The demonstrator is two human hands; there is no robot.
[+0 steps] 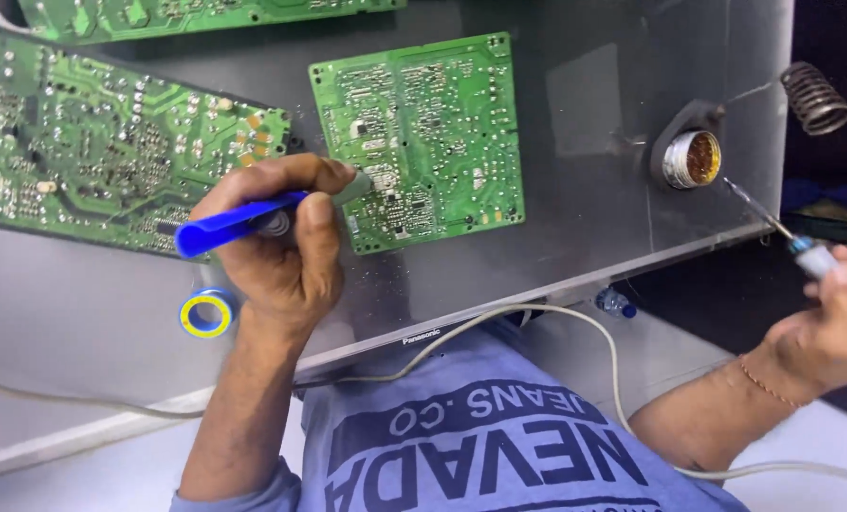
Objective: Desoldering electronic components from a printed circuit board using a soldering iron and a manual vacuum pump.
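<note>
Green rectangular circuit board (pixel 419 137) flat on grey counter (pixel 594 209) | your left hand (pixel 286 242) grips blue desoldering pump (pixel 239 223), tip on board | your right hand (pixel 836 322) grips soldering iron (pixel 774 228) clear, near brass tip-cleaner (pixel 694 158).

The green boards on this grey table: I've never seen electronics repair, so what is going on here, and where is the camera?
The single picture comes from a camera worn on the person's head, looking down at their own two bare hands. The left hand grips a blue pen-shaped tool with its grey tip on the small green circuit board. The right hand holds a corded soldering iron out past the table's edge, near a round tin of brass tip-cleaning wool and a coiled wire iron stand. A larger green circuit board and a blue-and-yellow tape roll also lie on the grey metal table.
</note>
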